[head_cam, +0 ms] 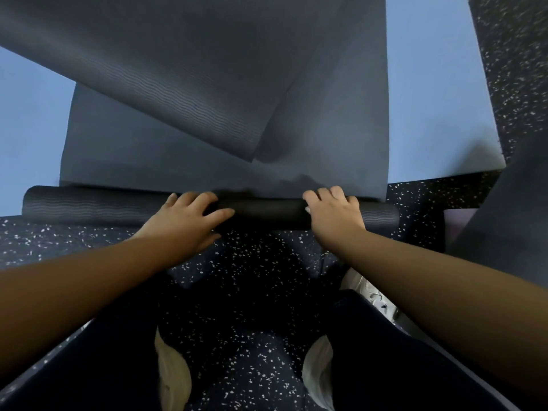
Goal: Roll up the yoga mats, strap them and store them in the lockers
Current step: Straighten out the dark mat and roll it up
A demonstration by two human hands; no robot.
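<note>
A dark grey yoga mat (166,149) lies spread out ahead of me, with its near end wound into a thin roll (267,212) across the floor. My left hand (184,218) rests on top of the roll left of its middle, fingers spread and fairly straight. My right hand (332,212) lies over the roll right of its middle, fingers curved over the top. A second dark grey mat (178,54) with a wavy ribbed surface lies slantwise over the first one, its corner pointing toward the roll.
A light blue mat (430,99) lies under the grey ones. The floor (252,262) is dark with white specks. Another dark mat (510,218) reaches in from the right. My knees and pale shoes (314,378) are at the bottom.
</note>
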